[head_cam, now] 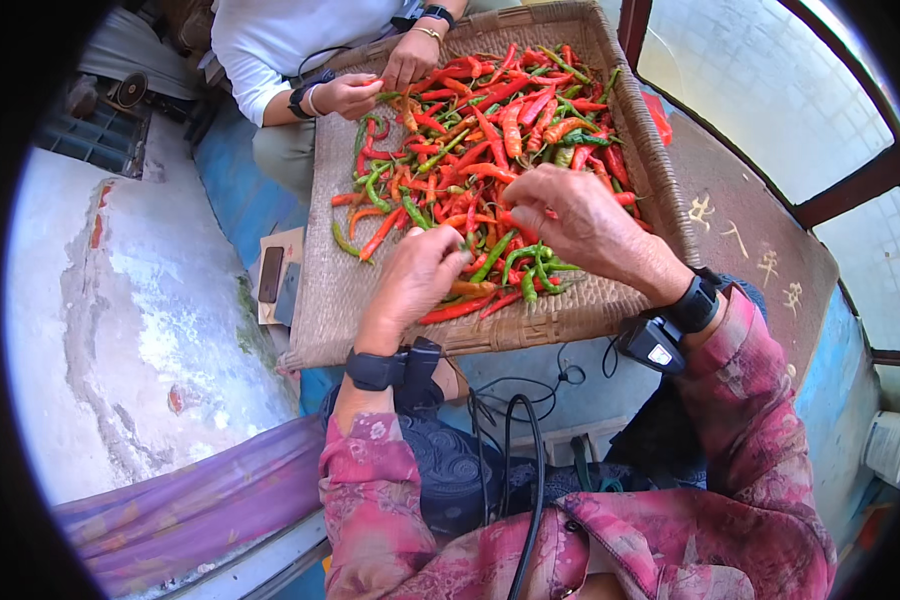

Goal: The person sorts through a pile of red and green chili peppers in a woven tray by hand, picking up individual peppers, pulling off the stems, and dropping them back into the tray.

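Observation:
A large woven basket tray [330,300] lies before me, heaped with red, orange and green chili peppers [487,150]. Over the near side of the heap, my left hand [424,270] has its fingers curled together, with a bit of green by the fingertips. Whether it grips that or only overlaps it is not clear. My right hand [570,214] is bent over the peppers to the right, thumb and fingers drawn in. Red shows at its fingertips, but the contact is hidden. Just below and between the hands lie several green chili peppers [529,262].
Across the tray, another person's hands [356,94] hold a small red piece. Two phones [270,274] rest on cardboard left of the tray. Black cables [525,420] hang before my lap. A doormat [750,225] with writing lies right; a white bucket [889,446] stands farther right.

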The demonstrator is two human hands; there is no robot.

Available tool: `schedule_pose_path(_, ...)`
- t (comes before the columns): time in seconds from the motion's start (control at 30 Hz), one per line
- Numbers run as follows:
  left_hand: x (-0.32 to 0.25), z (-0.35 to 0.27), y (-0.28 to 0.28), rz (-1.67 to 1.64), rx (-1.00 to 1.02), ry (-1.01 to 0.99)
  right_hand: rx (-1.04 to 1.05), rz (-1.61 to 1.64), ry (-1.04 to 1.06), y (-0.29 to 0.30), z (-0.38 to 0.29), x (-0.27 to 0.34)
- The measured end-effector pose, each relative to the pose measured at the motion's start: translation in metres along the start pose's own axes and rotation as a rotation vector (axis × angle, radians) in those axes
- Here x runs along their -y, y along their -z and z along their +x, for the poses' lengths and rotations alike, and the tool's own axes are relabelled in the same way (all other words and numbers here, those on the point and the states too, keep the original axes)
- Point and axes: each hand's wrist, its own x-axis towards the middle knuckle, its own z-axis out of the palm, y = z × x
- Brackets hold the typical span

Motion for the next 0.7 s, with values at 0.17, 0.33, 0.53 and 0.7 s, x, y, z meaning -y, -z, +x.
schedule_pose_path(0.17, -0.026, 0.012, 0.005, -0.952, -0.086, 0.108, 0.163, 0.025, 0.039, -0.004, -0.011, -0.006)
schedule_pose_path(0.33, -0.041, 0.012, 0.008, -1.448, -0.133, 0.039, 0.337, 0.150, -0.050, -0.006, -0.002, 0.014)
schedule_pose_path(0.53, -0.037, 0.021, 0.000, -1.519, -0.302, 0.091, 0.262, 0.330, -0.171, -0.008, 0.000, 0.007)
schedule_pose_path(0.7, -0.028, 0.021, -0.006, -1.516, -0.349, 0.137, 0.325, 0.069, -0.081, 0.004, 0.003, 0.009)
